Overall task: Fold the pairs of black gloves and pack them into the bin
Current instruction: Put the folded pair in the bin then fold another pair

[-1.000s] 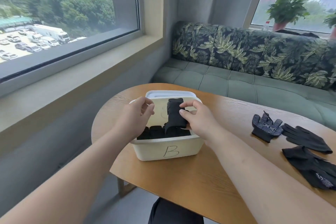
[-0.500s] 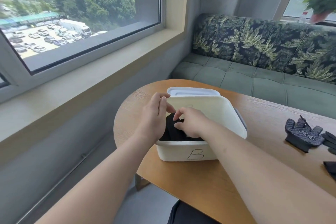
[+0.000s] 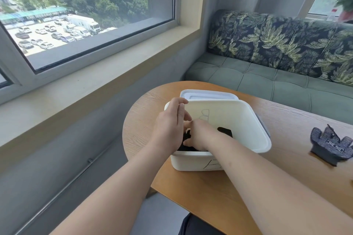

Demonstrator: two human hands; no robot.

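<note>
White bin (image 3: 191, 160) sits mid-frame on the wood table (image 3: 191, 187), with its lid (image 3: 208, 95) just behind it. Black gloves (image 3: 186, 148) lie inside, at the bin's lower left. The right hand (image 3: 199, 137) is down on them with its fingers bent into the fabric; whether it pinches or only presses cannot be told. The left hand (image 3: 171, 128) reaches in beside it with its fingers curled downward and their tips hidden, so its grip is unclear. A loose glove (image 3: 331, 145) lies on the table at the right edge.
</note>
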